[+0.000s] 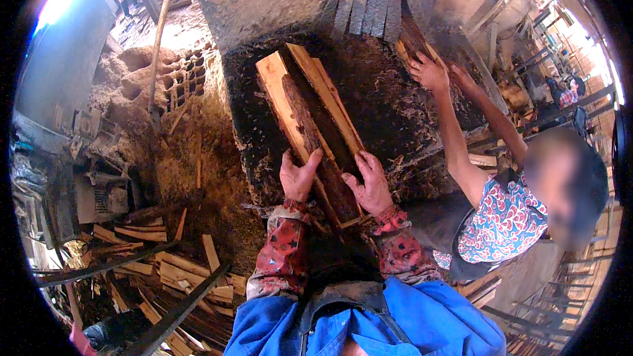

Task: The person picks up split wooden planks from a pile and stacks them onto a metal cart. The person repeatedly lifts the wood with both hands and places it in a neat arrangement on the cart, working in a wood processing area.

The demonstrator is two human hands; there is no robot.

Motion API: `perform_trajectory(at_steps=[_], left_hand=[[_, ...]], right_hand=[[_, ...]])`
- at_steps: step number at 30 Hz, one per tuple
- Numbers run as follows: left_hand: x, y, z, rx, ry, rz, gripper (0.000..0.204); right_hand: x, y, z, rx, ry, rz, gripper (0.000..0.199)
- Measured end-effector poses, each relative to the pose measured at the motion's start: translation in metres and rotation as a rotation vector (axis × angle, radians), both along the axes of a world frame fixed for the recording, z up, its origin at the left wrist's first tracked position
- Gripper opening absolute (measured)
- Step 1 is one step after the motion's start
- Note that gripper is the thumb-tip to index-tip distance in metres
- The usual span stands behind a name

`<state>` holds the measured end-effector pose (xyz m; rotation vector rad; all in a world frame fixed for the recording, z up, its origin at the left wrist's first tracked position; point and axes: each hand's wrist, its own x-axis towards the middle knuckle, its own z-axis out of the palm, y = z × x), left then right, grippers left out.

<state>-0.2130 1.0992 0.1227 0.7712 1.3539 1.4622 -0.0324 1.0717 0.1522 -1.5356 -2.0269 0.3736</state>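
Under both hands (336, 181), rough bark-faced plank (313, 118)

one view only: head cam, worn on my head, the left one of a side-by-side fisheye pair. it looks steeply down and forward over my chest. my forearms enter from the lower edge, my left hand (299, 175) and right hand (370, 181) sit close, near frame centre, on a wood slab (310, 115). straight edges bow toward the dark round rim. a co-worker (508, 217) fills the right side.
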Motion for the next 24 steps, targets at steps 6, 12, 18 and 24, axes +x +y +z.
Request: perform_trajectory(at_steps=[6,12,18,24], left_hand=[[0.000,0.005,-0.013,-0.024,0.077,0.011,0.058],[0.002,0.013,-0.016,-0.050,0.091,0.010,0.059],[0.008,0.020,-0.029,-0.009,0.037,0.021,0.056],[0.012,0.025,-0.025,-0.025,0.029,0.013,0.054]], right_hand=[[0.001,0.003,-0.004,-0.026,0.031,-0.004,0.056],[0.004,0.013,-0.013,-0.005,0.023,0.006,0.056],[0.011,0.022,-0.024,0.052,0.016,0.043,0.055],[0.013,0.026,-0.025,0.022,0.044,0.025,0.054]])
